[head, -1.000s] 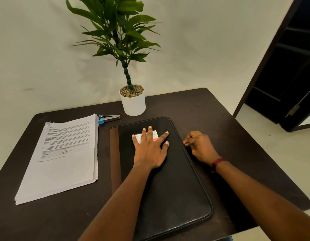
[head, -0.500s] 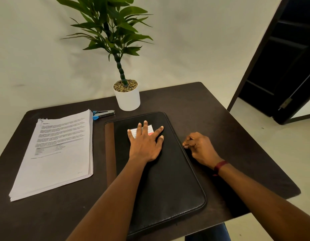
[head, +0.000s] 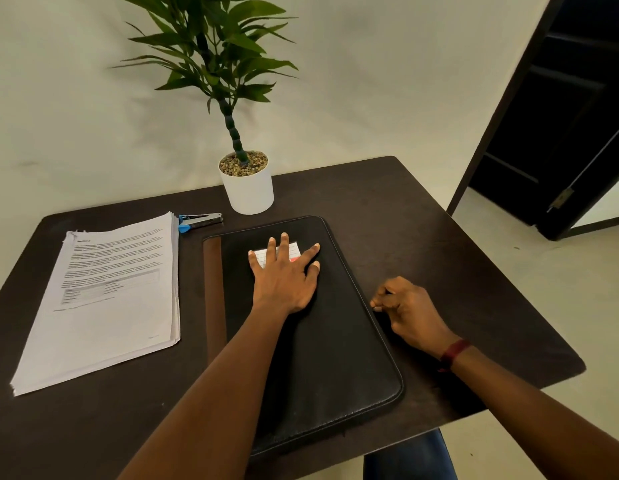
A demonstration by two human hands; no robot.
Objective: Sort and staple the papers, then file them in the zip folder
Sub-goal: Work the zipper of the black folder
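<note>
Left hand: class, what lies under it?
A white lined label with a red patch shows beyond the left hand, on the black zip folder; the rest of it is covered.

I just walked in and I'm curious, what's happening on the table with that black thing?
A person is working at a dark table. Their left hand lies flat, fingers spread, on the closed black zip folder, partly over a small white label. Their right hand sits at the folder's right edge with fingers curled; nothing shows in them. The stack of papers lies to the left, untouched, with the stapler just beyond it.
</note>
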